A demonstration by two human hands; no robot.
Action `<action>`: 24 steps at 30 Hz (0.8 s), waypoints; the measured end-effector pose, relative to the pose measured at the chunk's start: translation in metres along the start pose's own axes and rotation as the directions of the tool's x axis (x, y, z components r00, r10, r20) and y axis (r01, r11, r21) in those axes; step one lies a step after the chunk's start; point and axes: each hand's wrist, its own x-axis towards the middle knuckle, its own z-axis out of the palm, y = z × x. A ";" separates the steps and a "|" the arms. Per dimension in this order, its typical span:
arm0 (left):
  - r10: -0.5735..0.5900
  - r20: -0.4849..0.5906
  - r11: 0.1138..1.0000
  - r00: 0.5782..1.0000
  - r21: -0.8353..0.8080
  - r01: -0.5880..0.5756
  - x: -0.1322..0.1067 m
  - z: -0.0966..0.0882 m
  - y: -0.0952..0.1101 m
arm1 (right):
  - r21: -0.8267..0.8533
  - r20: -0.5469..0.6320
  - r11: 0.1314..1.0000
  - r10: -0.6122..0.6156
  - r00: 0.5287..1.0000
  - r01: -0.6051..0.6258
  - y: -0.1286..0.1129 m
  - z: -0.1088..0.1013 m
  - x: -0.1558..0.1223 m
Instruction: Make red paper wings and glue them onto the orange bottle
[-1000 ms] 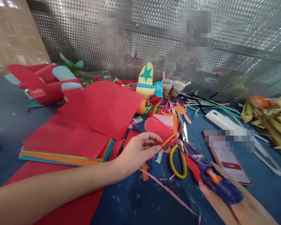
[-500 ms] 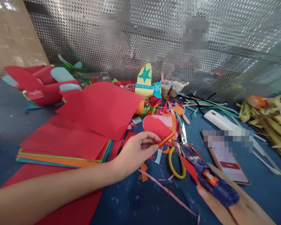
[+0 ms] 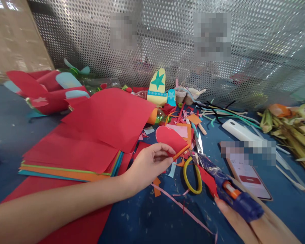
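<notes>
My left hand [image 3: 152, 162] pinches a red paper cutout [image 3: 169, 139] with a rounded end and a narrow orange strip along its lower right edge. In my right hand [image 3: 246, 217] is a dark blue glue gun [image 3: 226, 186] with an orange part, its tip close to the orange strip; whether they touch I cannot tell. A red paper scrap [image 3: 207, 179] shows just below the gun. Scissors [image 3: 196, 186] with yellow handles lie partly under the gun, blades pointing away. Paper scraps [image 3: 171, 169] are scattered beneath the cutout.
Stacked coloured paper [image 3: 73, 149] covers the left side. Behind stand a red paper model [image 3: 43, 88], a yellow paper piece with a star [image 3: 157, 84] and small cups [image 3: 180, 95]. To the right are a phone [image 3: 246, 176], a white device [image 3: 240, 132] and dried husks [image 3: 292, 132].
The glue gun has shifted slightly right and its tip has moved a little along the strip's end. My left hand and the cutout are nearly still.
</notes>
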 end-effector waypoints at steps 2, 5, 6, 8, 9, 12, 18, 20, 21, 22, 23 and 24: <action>-0.001 -0.003 1.000 1.000 -0.004 0.001 0.001 0.000 0.000 | 0.074 -0.010 0.997 0.024 1.000 -0.023 0.000 -0.002 0.003; -0.001 -0.003 1.000 1.000 -0.005 0.001 0.001 0.000 0.001 | 0.166 -0.016 0.986 0.029 0.999 -0.026 -0.001 -0.004 0.006; -0.002 -0.002 1.000 1.000 -0.003 0.002 0.001 0.000 0.001 | 0.184 -0.013 0.983 0.027 1.000 -0.024 -0.002 -0.004 0.006; -0.006 -0.001 1.000 1.000 0.001 0.006 0.001 0.001 0.001 | 0.205 0.007 0.978 0.033 0.999 -0.033 -0.002 -0.004 0.006; -0.008 -0.001 1.000 1.000 0.003 0.008 0.001 0.001 0.001 | 0.211 0.024 0.976 0.044 0.999 -0.048 -0.003 -0.003 0.005; -0.007 -0.003 1.000 1.000 0.004 0.007 0.001 0.001 0.000 | 0.209 0.060 0.970 0.117 0.991 -0.127 -0.004 -0.002 0.003; -0.004 0.011 1.000 1.000 0.007 0.004 0.001 0.000 -0.001 | 0.211 0.068 0.973 0.077 0.995 -0.090 -0.002 -0.002 0.000; -0.005 0.005 1.000 1.000 0.006 0.005 0.000 0.000 -0.001 | 0.180 0.055 0.980 0.072 0.996 -0.080 0.001 -0.003 0.000; -0.004 0.000 1.000 1.000 0.005 0.004 0.001 0.000 -0.001 | 0.158 0.049 0.985 0.069 0.996 -0.076 0.003 -0.003 0.000; -0.003 -0.005 1.000 1.000 0.002 0.003 0.001 0.000 0.000 | 0.130 0.040 0.989 0.063 0.997 -0.068 0.004 -0.004 0.002; -0.002 -0.010 1.000 1.000 -0.004 0.002 0.001 0.000 0.000 | 0.091 0.031 0.994 0.058 0.998 -0.061 0.004 -0.004 0.005; 0.000 -0.014 1.000 1.000 -0.011 0.000 0.002 0.000 0.000 | 0.039 0.028 0.998 0.044 0.999 -0.045 0.004 -0.005 0.009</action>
